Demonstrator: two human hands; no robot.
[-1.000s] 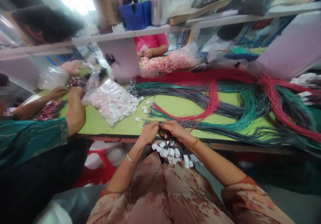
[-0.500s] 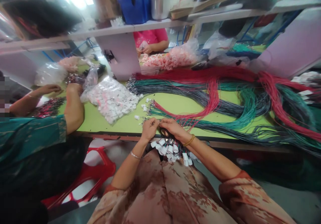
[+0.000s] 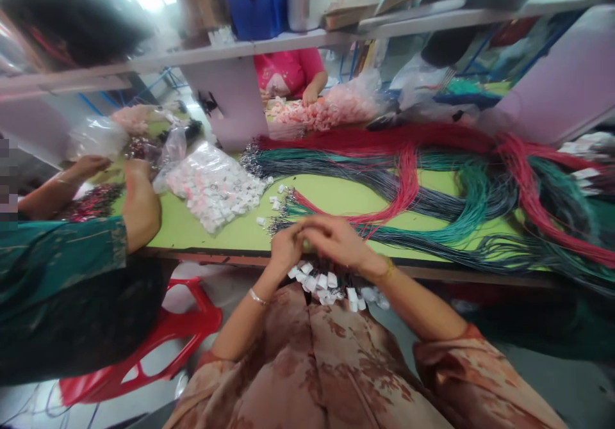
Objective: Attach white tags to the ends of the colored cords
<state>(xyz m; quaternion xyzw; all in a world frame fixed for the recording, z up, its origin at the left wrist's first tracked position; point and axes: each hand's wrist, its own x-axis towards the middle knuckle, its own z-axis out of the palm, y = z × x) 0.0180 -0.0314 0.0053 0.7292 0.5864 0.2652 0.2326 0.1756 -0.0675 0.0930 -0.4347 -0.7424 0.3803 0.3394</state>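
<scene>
My left hand [image 3: 287,248] is closed in a pinch at the table's front edge, what it holds hidden. My right hand [image 3: 340,242] reaches over to it, fingers curled and slightly blurred, their tips meeting the left fingertips; what lies in them I cannot make out. Just below hang several wires ending in white plastic connectors [image 3: 323,282], over my lap. Beside the hands lie small bundles of red wires [image 3: 331,209], green wires [image 3: 423,241] and dark grey wires [image 3: 461,257], their metal-tipped ends pointing left. A few loose white connectors [image 3: 261,221] sit left of these tips.
A clear bag of white connectors [image 3: 211,186] lies left on the green table [image 3: 230,232]. Long wire bundles [image 3: 375,139] stretch along the back. A co-worker's arm [image 3: 141,205] is at left, above a red stool [image 3: 192,320]. Another person [image 3: 291,73] sits opposite, under a shelf [image 3: 269,46].
My right hand has moved left and over my left hand, its fingers now covering the meeting point. The person opposite has lowered a hand onto the pink-white pile.
</scene>
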